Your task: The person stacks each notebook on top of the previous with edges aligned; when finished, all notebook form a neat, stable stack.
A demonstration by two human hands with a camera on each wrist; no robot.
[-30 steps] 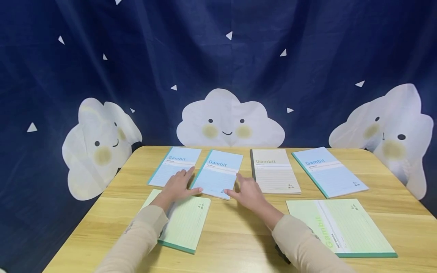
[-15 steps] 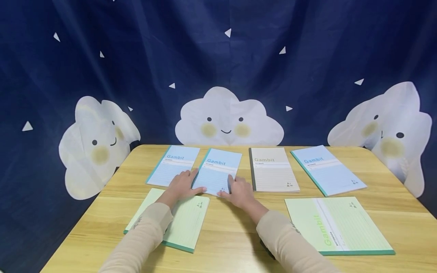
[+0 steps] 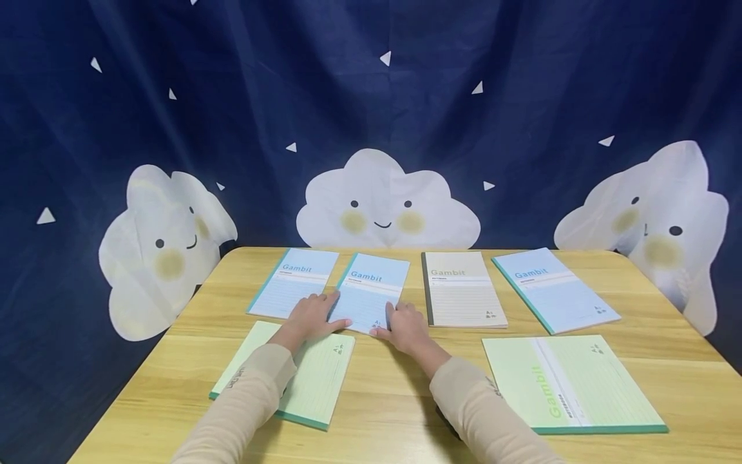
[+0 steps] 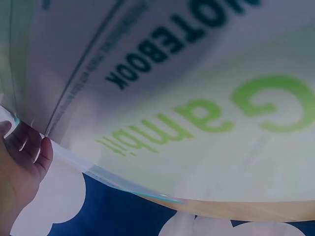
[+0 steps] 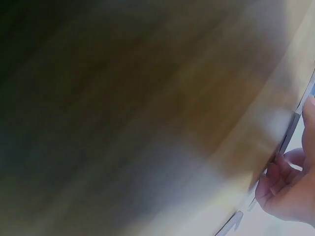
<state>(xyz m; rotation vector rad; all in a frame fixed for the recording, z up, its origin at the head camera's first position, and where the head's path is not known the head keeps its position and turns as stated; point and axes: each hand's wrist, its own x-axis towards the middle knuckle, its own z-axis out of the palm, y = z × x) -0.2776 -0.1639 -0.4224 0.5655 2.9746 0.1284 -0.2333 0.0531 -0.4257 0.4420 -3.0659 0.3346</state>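
Note:
The middle-left blue notebook, marked Gambit, lies flat on the table in the head view. My left hand grips its near left corner, the thumb at the near edge and the fingers along the left side. At the near right corner my right hand holds it the same way. In the left wrist view my left hand shows at the lower left, past a large green notebook cover. Bent fingers of my right hand appear at the right wrist view's edge. The fingertips' undersides are hidden.
Another blue notebook lies to the left, a grey one and a third blue one to the right. Nearer are two green notebooks; my left forearm passes over the left one. A dark cloud-print curtain hangs behind the table.
My right hand has moved left onto the blue notebook's near right corner. My left fingers have drawn in against its left side. The notebooks have not visibly moved; the view shifted slightly.

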